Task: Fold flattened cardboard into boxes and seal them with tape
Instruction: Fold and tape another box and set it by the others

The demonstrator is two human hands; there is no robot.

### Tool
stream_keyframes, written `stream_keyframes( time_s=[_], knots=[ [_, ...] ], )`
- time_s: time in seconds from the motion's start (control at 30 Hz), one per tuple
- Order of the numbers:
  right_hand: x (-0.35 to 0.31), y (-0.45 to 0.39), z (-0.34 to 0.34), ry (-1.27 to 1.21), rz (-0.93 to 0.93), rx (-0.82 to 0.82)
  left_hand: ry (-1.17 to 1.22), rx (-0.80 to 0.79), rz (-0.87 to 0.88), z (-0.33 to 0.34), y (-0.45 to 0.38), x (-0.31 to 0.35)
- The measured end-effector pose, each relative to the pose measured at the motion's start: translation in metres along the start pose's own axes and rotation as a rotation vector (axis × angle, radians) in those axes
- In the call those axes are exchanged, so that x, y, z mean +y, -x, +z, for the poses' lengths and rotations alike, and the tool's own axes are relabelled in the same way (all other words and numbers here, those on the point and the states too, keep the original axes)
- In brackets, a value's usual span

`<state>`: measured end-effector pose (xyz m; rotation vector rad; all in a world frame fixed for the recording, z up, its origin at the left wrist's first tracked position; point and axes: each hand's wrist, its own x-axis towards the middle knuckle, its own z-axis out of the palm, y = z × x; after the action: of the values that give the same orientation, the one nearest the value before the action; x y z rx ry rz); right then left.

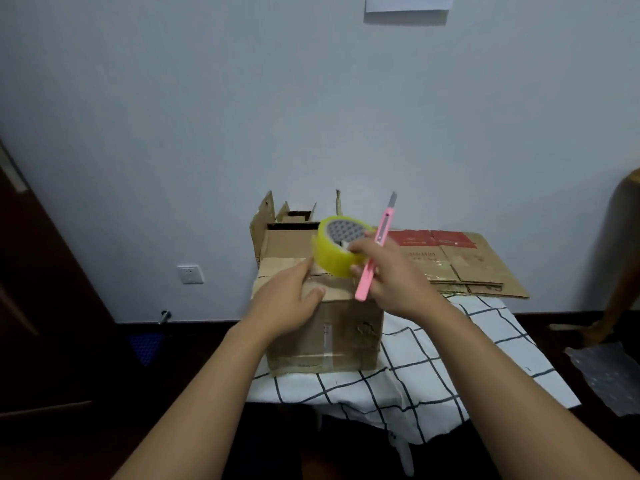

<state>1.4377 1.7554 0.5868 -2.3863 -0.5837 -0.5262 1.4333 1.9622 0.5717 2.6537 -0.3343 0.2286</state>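
**One head-worn view, aimed forward and down**

The scene is taken from a single wide-angle camera worn on the person's head. It is pointed forward and slightly downward, so that both forearms are seen entering from the bottom edge and reaching away from the lens. The surface (pixel 450 368), draped in a checked cloth, is seen close below at centre frame, and the wall (pixel 207 116) behind it fills the upper half. Straight lines are bent near the edges by the wide lens. No second view is provided, so nothing is shared.
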Motion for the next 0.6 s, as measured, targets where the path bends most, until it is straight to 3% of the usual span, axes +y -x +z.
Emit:
stream_keyframes(
  time_s=[0.1,0.33,0.6],
  knots=[
    [0.000,0.000,0.016,-0.023,0.005,-0.053,0.124,-0.012,-0.060,-0.003,-0.003,-0.004],
    [-0.004,0.001,0.027,-0.031,0.030,-0.095,0.677,0.115,-0.142,-0.016,-0.005,-0.013],
    [-0.003,-0.005,0.032,-0.024,0.031,-0.097,0.721,0.231,-0.096,-0.014,-0.002,-0.014]
  ],
)
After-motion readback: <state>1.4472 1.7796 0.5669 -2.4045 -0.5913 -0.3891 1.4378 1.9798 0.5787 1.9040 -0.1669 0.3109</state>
